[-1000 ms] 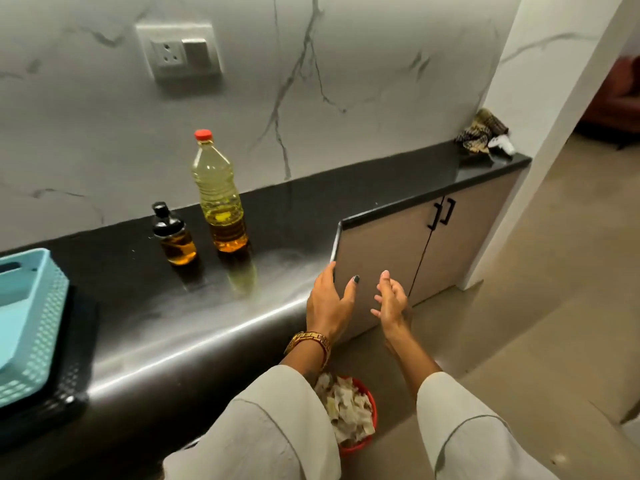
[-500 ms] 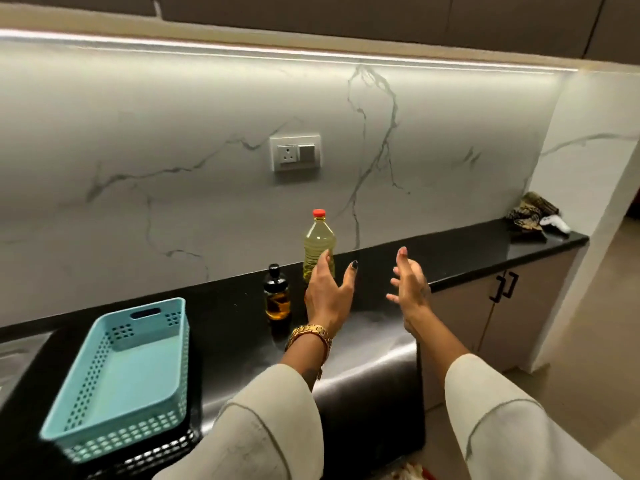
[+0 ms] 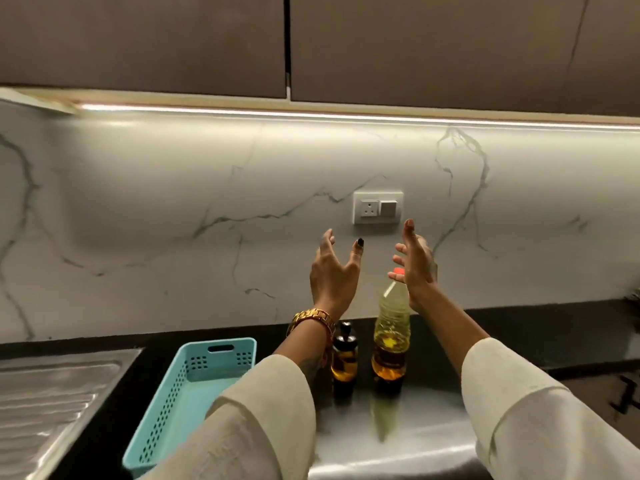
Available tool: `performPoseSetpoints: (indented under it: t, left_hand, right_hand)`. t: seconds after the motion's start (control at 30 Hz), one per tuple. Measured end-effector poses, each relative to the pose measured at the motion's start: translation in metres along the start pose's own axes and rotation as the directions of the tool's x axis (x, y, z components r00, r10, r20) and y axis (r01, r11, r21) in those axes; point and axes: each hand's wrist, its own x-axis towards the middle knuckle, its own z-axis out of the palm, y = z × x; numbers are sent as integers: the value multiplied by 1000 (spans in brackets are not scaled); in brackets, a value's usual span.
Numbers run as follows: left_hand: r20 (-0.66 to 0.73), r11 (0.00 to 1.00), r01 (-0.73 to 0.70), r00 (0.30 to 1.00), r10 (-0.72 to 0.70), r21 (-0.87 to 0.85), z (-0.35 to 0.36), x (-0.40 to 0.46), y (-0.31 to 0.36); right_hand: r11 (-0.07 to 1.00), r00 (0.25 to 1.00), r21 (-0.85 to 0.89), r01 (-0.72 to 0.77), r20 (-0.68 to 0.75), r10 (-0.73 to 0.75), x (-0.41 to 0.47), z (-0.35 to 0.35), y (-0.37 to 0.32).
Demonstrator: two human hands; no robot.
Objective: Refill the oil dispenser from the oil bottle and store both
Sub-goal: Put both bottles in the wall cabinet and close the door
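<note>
A tall clear oil bottle (image 3: 392,327) with a red cap stands on the black counter (image 3: 519,337), holding yellow oil. Just left of it is the small oil dispenser (image 3: 344,358), glass with a black top and amber oil inside. My left hand (image 3: 334,275) is raised in front of the wall above the dispenser, fingers spread, holding nothing. My right hand (image 3: 414,263) is up beside it, fingers apart and empty, partly covering the bottle's cap.
A light blue perforated basket (image 3: 194,393) sits on the counter left of the dispenser. A steel sink drainboard (image 3: 45,403) is at far left. Dark upper cabinets (image 3: 311,46) hang above a lit marble wall with a socket (image 3: 377,207).
My view has tilted up from the lower cabinet doors to the wall and upper cabinets. Both hands rose from the counter's edge to chest height, staying empty.
</note>
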Motion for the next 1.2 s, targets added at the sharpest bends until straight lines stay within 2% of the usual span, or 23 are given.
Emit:
performPoseSetpoints:
  t: [0.1,0.37,0.53,0.6,0.7,0.8,0.93,1.1,1.2]
  left_hand:
    - [-91,999,-50,995,51,14,-16,38,15]
    - [-253,993,-116,961,112,0,-41,112,68]
    - [-311,991,-124,945,103,-49,-41,145,95]
    - [-349,985,-95,936,39,-145,-35,160,106]
    - [-372,904,-67,922,-106,-422,-35,177,115]
    - [-380,746,-104,901,-208,-657,-31,187,126]
    - [-313,559,-123,914,-257,-820,-30,184,135]
    - [-305,538,-122,915,-265,-834,-35,167,140]
    - [-337,562,-144,906,-256,-815,-39,153,147]
  right_hand:
    - [996,996,83,41,71,-47,22,29,-31]
    - [971,978,197,137,127,-164,68,74,-117]
    - [939,986,332,83,112,-127,92,96,-154]
    - [912,989,410,12,130,-71,101,103,-166]
    - [836,981,537,-115,194,10,100,111,-175]
    - [750,974,648,-136,226,-19,101,116,-182]
    - [630,955,751,-197,293,-51,99,115,-186]
    - [637,938,742,-212,338,-81,92,106,-184]
    - [630,930,745,-217,355,-99,82,98,-187]
